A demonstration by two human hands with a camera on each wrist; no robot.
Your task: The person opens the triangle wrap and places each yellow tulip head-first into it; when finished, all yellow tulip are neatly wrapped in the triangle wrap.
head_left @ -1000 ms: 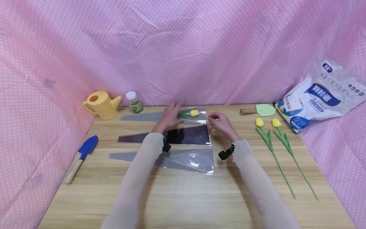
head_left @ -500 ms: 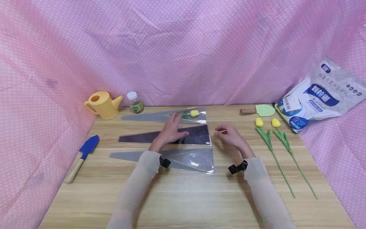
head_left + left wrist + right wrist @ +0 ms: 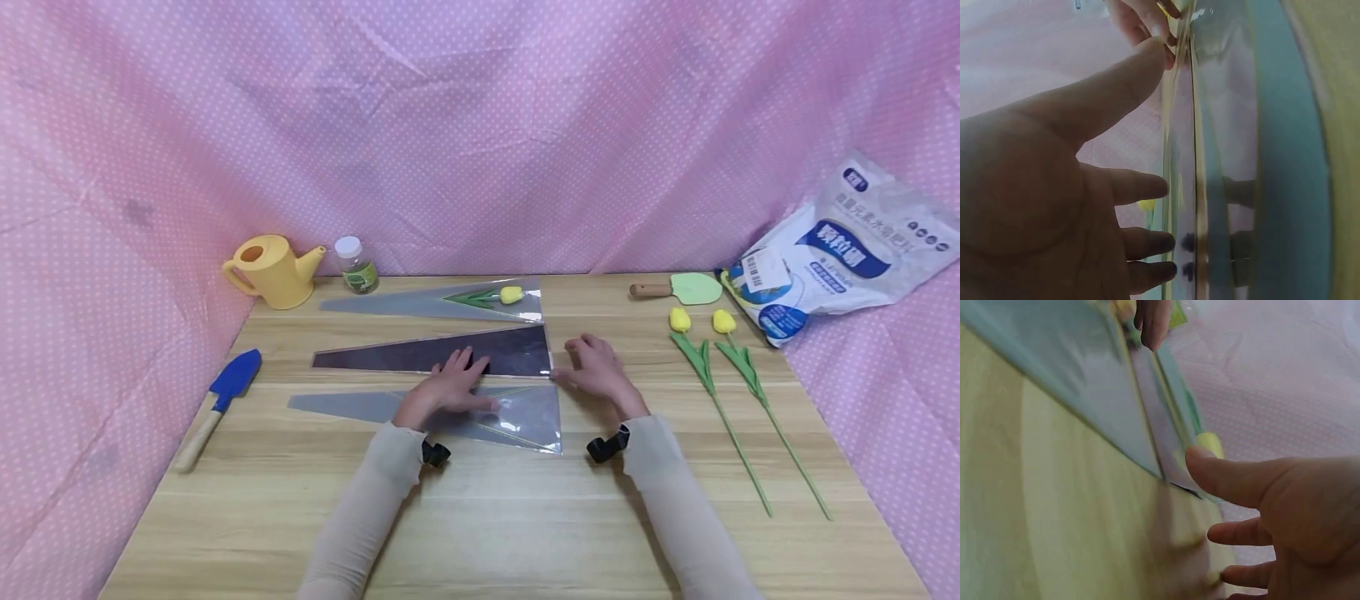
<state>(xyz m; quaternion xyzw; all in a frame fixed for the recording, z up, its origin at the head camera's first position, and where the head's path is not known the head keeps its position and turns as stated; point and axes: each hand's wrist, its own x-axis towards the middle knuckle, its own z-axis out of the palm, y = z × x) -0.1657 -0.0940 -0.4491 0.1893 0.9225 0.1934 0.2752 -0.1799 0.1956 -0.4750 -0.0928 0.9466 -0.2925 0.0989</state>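
Note:
Three flat, tapering flower sleeves lie one behind another on the table. My left hand [image 3: 453, 387] spreads its fingers over the dark middle sleeve [image 3: 517, 348], its thumb above the nearest clear grey sleeve [image 3: 528, 417]. In the left wrist view the fingertips [image 3: 1159, 186] come right at the film. My right hand [image 3: 597, 369], fingers loosely bent and holding nothing, is beside the wide right end of the dark sleeve. Its thumb overlaps that corner in the right wrist view. The farthest clear sleeve [image 3: 390, 306] holds a yellow tulip [image 3: 512, 295] with green leaves.
Two yellow tulips [image 3: 702, 367] lie at right, below a green hand trowel [image 3: 696, 288]. A white fertilizer bag [image 3: 840, 250] leans at the back right. At left are a yellow watering can [image 3: 273, 271], a small jar [image 3: 357, 267] and a blue trowel [image 3: 235, 375].
My left hand has left the tulip in the farthest sleeve and come nearer, over the dark sleeve. The right hand has drawn back from the far sleeve's end to the dark sleeve's corner.

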